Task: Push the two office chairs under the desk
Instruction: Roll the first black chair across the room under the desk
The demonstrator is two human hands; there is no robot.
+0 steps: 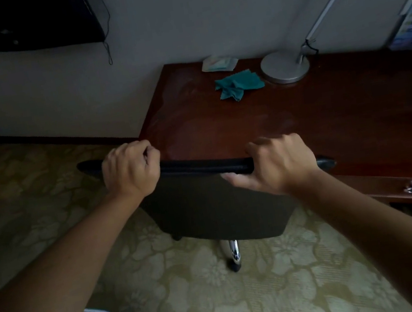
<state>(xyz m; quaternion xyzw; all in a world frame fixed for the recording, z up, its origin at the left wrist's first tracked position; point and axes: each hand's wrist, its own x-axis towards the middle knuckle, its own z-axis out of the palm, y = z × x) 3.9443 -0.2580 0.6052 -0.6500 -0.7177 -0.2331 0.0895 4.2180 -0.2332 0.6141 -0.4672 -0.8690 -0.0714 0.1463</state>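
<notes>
While both hands grip the top rail of the chair (216,208), left hand (131,172) fisted round it and right hand (280,164) wrapped with thumb beneath, I judge the task barely half done: the back stands against the corner of the desk (329,118), seat seemingly partly under (hidden). No second chair shows, so its state is unknown. Back is dark, smooth, curved; desk is glossy reddish wood; carpet (27,185) is floral, looped.

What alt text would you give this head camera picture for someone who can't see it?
Two bare hands, left hand and right hand, hold the top edge of a dark office chair against a reddish wooden desk. A teal cloth and lamp base sit on the desk.
</notes>
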